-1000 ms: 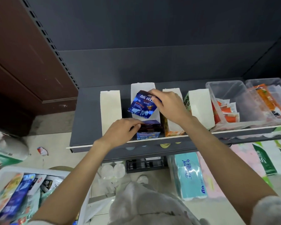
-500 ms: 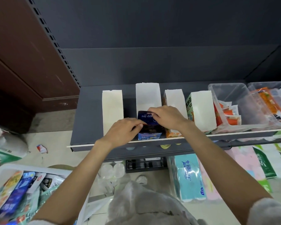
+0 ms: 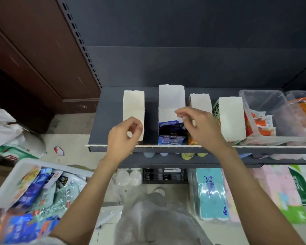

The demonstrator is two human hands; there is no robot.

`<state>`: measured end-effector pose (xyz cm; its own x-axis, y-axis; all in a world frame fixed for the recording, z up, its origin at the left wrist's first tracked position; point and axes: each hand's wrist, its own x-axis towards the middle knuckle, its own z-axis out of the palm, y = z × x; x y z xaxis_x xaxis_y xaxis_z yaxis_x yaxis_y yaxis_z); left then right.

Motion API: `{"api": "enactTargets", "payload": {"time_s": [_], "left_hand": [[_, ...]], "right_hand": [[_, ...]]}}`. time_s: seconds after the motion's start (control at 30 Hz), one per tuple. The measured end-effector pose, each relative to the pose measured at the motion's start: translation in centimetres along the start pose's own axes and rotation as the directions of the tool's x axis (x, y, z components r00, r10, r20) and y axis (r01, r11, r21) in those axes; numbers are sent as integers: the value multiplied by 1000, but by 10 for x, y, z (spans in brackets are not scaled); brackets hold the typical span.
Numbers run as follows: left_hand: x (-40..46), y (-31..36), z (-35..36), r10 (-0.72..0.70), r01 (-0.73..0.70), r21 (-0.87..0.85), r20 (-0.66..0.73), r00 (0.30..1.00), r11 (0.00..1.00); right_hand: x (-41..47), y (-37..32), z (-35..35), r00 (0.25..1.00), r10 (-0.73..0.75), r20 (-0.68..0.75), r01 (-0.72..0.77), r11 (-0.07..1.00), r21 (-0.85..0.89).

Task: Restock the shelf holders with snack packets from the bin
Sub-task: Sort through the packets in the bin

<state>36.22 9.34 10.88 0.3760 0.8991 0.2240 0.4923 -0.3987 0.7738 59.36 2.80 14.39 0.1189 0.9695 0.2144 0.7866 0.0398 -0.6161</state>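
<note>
Several white cardboard holders stand in a row on the dark shelf (image 3: 111, 117). The second holder (image 3: 171, 101) contains dark blue snack packets (image 3: 171, 129) standing upright. My left hand (image 3: 124, 138) hovers in front of the leftmost holder (image 3: 133, 106), fingers loosely curled and holding nothing. My right hand (image 3: 196, 126) hovers just right of the blue packets, fingers relaxed, also holding nothing. The white bin (image 3: 11, 181) at the lower left is full of mixed snack packets (image 3: 34, 190).
Two more holders (image 3: 200, 101) (image 3: 231, 117) stand to the right, then clear plastic tubs (image 3: 265, 112) with orange packets. Tissue packs (image 3: 210, 193) lie on the floor below the shelf. A white plastic bag (image 3: 5, 128) lies at the left.
My right hand pushed the blue packet down into the second holder and let go. Both hands have drawn back from the holder and now hold nothing.
</note>
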Motion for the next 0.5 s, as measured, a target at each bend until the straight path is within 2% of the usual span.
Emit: {"api": "enactTargets", "payload": {"time_s": [0.07,0.13,0.23,0.33,0.4,0.5], "left_hand": [[-26,-3,-13,-77,70,-72,-103,992,995],[-58,-13,-26,-191,177,-109,-130,973,978],[-110,-39,-47,-378,377,-27,-48,924,926],[-159,-66,-69,-560,552,103,82,824,828],[-187,-88,-81,-621,615,118,22,783,780],[-222,-119,-99,-653,671,156,-158,741,725]], "right_hand": [[-17,-19,10,999,-36,-32,40,993,113],[-33,-34,29,997,-81,12,78,983,166],[-54,-52,70,976,-126,179,99,984,150],[-73,-71,117,910,-133,393,98,989,107],[-83,-85,144,849,-147,508,133,989,64],[-95,-107,182,761,-181,623,184,981,60]]}}
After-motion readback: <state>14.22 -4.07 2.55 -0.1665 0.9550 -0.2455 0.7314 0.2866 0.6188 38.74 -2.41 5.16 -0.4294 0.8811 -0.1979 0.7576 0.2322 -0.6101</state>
